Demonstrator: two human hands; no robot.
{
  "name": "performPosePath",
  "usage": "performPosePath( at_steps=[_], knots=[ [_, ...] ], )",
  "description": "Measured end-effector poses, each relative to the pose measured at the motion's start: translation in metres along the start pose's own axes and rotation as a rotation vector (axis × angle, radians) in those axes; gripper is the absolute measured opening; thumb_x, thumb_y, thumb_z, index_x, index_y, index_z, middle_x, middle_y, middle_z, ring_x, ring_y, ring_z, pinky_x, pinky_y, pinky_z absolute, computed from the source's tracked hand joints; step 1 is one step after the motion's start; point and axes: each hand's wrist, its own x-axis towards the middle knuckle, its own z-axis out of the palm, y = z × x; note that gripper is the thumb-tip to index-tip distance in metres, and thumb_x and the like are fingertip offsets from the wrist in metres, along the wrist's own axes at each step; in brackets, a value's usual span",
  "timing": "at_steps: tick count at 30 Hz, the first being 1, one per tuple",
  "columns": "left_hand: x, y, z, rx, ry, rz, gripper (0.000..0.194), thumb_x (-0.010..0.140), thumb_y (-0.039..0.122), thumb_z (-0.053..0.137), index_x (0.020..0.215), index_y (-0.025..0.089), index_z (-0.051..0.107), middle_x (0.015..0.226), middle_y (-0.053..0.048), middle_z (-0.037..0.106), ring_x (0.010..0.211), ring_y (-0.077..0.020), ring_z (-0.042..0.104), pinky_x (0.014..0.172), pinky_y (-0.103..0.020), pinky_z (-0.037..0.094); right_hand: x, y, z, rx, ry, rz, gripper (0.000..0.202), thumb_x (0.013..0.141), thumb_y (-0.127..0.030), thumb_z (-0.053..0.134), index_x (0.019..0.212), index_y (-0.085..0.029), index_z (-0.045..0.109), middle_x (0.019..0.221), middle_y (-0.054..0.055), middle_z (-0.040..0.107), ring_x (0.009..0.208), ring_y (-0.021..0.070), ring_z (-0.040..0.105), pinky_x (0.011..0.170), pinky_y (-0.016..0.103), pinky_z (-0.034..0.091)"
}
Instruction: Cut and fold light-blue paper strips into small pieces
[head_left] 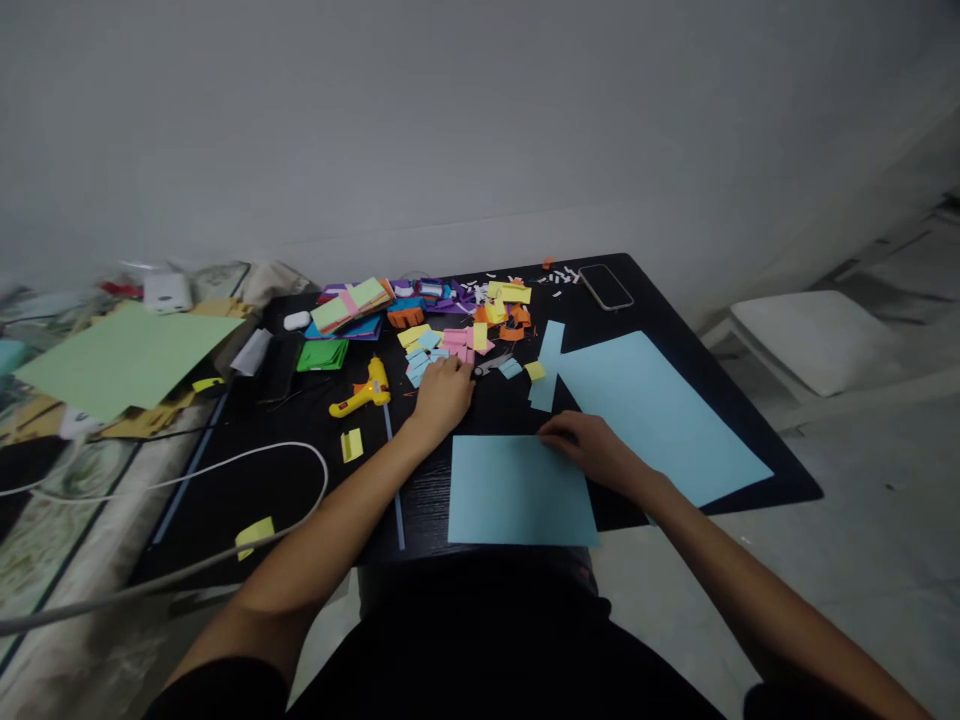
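Note:
My left hand (444, 398) reaches over the middle of the black table, its fingertips at the small blue and pink paper pieces (459, 342); what they touch is hard to make out. Just right of those fingertips lie scissors (491, 364). My right hand (589, 445) has its thumb and fingers together on the upper right edge of a light blue sheet (517, 495) near the front edge. A larger blue sheet (652, 410) lies to the right, partly beneath my right forearm. Blue strips (550, 362) lie between the hands, farther back.
A yellow glue gun (364, 390) lies left of my left hand, near green papers (322, 355). At the back right is a phone (606, 287). A white cable (315, 455) loops over the left side. A white stool (817, 335) stands beyond the table's right.

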Motion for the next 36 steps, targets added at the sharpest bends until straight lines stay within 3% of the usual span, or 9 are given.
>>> performPosePath(
  at_steps=[3,7,10,13,17,21,29,36],
  knots=[
    [-0.007,0.007,-0.005,-0.119,0.068,0.077,0.026,0.100,0.019,0.052,0.119,0.015,0.070,0.113,-0.016,0.068,0.111,-0.0314,0.062,0.095,-0.046,0.049,0.011,-0.002,0.010,-0.020,0.027,-0.051,0.018,0.096,-0.018,0.058,0.100,-0.017,0.075,0.100,0.009,0.074,0.092,0.0221,0.069,0.086,0.037,0.053],
    [-0.057,0.014,-0.006,-0.262,0.016,0.297,0.025,0.101,0.022,0.051,0.115,0.018,0.072,0.117,-0.012,0.071,0.109,-0.0274,0.066,0.095,-0.044,0.052,0.027,-0.005,0.025,-0.084,0.080,-0.099,0.017,0.095,-0.016,0.060,0.102,-0.016,0.076,0.098,0.011,0.073,0.094,0.0246,0.069,0.092,0.041,0.053],
    [-0.096,0.012,0.002,-0.252,0.046,0.316,0.033,0.103,0.023,0.050,0.131,0.015,0.066,0.134,-0.014,0.068,0.126,-0.0301,0.061,0.109,-0.049,0.047,0.027,-0.012,0.040,-0.175,0.251,-0.163,0.024,0.095,-0.014,0.059,0.114,-0.014,0.074,0.115,0.017,0.071,0.113,0.0311,0.063,0.103,0.049,0.049],
    [-0.118,0.005,0.015,-0.205,0.051,0.286,0.041,0.104,0.023,0.048,0.142,0.015,0.058,0.147,-0.014,0.060,0.139,-0.0316,0.053,0.119,-0.054,0.038,0.016,-0.022,0.056,-0.204,0.265,-0.272,0.029,0.097,-0.014,0.055,0.120,-0.015,0.072,0.127,0.018,0.067,0.124,0.0320,0.059,0.108,0.052,0.047],
    [-0.126,-0.001,0.025,-0.212,0.048,0.233,0.043,0.104,0.021,0.046,0.145,0.018,0.056,0.151,-0.013,0.057,0.142,-0.0301,0.051,0.121,-0.055,0.037,0.001,-0.027,0.074,-0.207,0.136,-0.339,0.033,0.100,-0.017,0.050,0.128,-0.018,0.068,0.139,0.017,0.063,0.136,0.0317,0.054,0.111,0.055,0.047],
    [-0.128,0.000,0.030,-0.220,0.061,0.211,0.043,0.105,0.022,0.044,0.146,0.017,0.056,0.153,-0.013,0.055,0.144,-0.0302,0.050,0.121,-0.054,0.037,-0.003,-0.026,0.080,-0.234,0.112,-0.333,0.039,0.101,-0.016,0.045,0.136,-0.017,0.064,0.148,0.018,0.057,0.144,0.0312,0.047,0.117,0.057,0.043],
    [-0.132,0.003,0.039,-0.191,0.072,0.196,0.044,0.106,0.020,0.039,0.147,0.013,0.053,0.154,-0.014,0.053,0.147,-0.0307,0.046,0.122,-0.054,0.037,0.004,-0.035,0.091,-0.306,0.014,-0.358,0.063,0.086,0.002,0.038,0.147,-0.004,0.050,0.157,0.020,0.047,0.154,0.0314,0.032,0.127,0.057,0.029],
    [-0.132,0.003,0.037,-0.180,0.075,0.196,0.043,0.106,0.020,0.040,0.146,0.011,0.054,0.154,-0.015,0.053,0.145,-0.0315,0.047,0.120,-0.054,0.040,0.007,-0.032,0.097,-0.296,0.052,-0.340,0.063,0.087,0.000,0.038,0.150,0.000,0.047,0.159,0.022,0.045,0.154,0.0283,0.034,0.128,0.050,0.030]
  ],
)
